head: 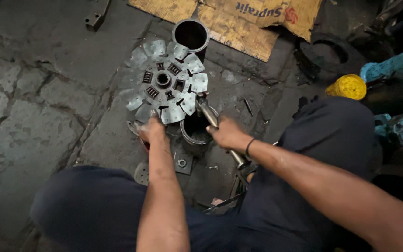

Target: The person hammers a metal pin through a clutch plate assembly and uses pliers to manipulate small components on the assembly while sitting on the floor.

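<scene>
This looks like a repair workshop, probably for vehicles. Beyond the left hand [152, 130] a metal clutch disc [166, 81] lies on a grimy, oil-dark stone floor [33, 93], with a steel pipe [191, 35] and flattened cardboard [220, 23] farther off. To the right of the right hand [227, 133] stand dim blue machine parts [388, 67].

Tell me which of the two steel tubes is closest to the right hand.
The lower tube, just below the clutch disc and beside the right hand. The other tube stands beyond the disc by the cardboard.
</scene>
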